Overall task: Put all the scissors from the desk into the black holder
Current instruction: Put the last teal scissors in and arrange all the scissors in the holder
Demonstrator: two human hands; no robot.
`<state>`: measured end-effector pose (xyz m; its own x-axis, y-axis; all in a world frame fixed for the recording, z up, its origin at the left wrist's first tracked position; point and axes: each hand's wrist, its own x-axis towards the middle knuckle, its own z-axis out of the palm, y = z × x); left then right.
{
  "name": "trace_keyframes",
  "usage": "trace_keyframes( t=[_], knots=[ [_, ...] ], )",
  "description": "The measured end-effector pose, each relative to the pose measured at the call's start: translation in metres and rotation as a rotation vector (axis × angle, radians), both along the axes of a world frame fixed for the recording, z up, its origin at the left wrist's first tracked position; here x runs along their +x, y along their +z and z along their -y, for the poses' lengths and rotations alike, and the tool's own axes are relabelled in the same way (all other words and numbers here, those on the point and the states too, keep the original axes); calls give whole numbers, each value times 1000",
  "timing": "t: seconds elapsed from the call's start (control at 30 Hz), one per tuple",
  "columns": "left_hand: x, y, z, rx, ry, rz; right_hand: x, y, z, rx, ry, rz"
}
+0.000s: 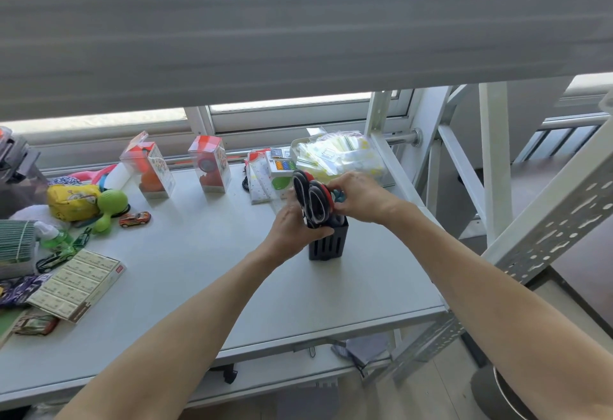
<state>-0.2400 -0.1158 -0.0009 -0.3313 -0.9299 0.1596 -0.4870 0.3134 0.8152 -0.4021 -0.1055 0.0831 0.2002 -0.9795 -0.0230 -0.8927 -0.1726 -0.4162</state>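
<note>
The black holder (327, 243) stands upright on the grey desk (205, 253), near its right side. Scissors (313, 199) stick up out of its top, handles up. At least two pairs show, with black and red loops, and a bit of teal handle peeks out behind them; the exact count is hard to tell. The left hand (293, 228) wraps around the holder's top edge and the scissors. The right hand (356, 197) pinches the red and black handles from the right. Two clear toy boxes (147, 165) stand farther back. One little red toy car (135, 219) lies well to the left.
</note>
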Motion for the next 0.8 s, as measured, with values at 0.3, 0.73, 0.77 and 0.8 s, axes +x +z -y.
trace_keyframes(
  t=[0.3,0.73,0.77,0.8],
  knots=[
    [-4,17,0,162,-43,-280,12,-6,-12,-8,-149,19],
    [9,22,1,366,-264,-204,8,-24,-26,-51,-174,121],
    [9,22,1,371,-253,-209,7,-26,-26,-60,-176,133],
    [9,22,2,374,-252,-209,6,-29,-27,-74,-180,143]
  ],
)
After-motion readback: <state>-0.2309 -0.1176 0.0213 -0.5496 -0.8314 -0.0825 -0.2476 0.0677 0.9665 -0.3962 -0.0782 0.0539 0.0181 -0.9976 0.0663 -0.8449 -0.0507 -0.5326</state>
